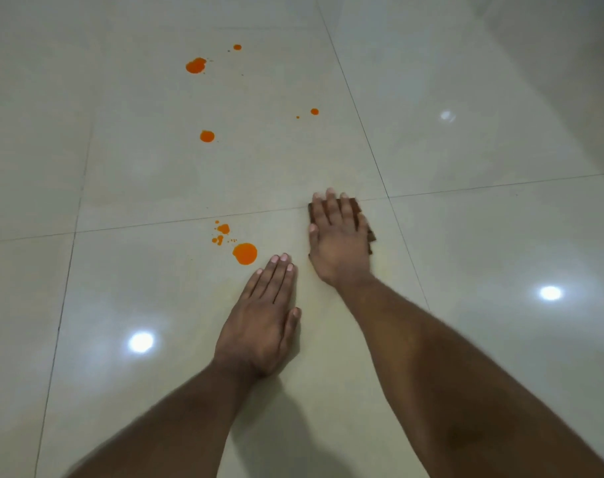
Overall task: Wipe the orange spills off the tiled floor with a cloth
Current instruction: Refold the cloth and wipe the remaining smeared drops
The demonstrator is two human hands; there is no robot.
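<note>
We look down on a glossy, pale tiled floor point(466, 236) with thin dark grout lines and bright light reflections. Our right hand point(338, 236) lies flat with straight, spread fingers on a small brown cloth point(357, 210), pressing it to the floor just over the grout line; the cloth's edges peek out past the fingertips and along the hand's right side. Our left hand point(264, 319) rests palm-down on the bare tile nearer to us, fingers straight and together, holding nothing. The two hands are apart, the left just below and to the left of the right.

The orange spills lie to the left of and beyond the cloth, none touching it. The largest round spill point(244, 253) sits just ahead of the left fingertips, with a cluster of small splatters point(222, 231) beside it. Farther away are a mid-tile drop point(207, 136), a small drop point(314, 111) off to the right, a larger blot point(195, 65), and a tiny far drop point(237, 47).
</note>
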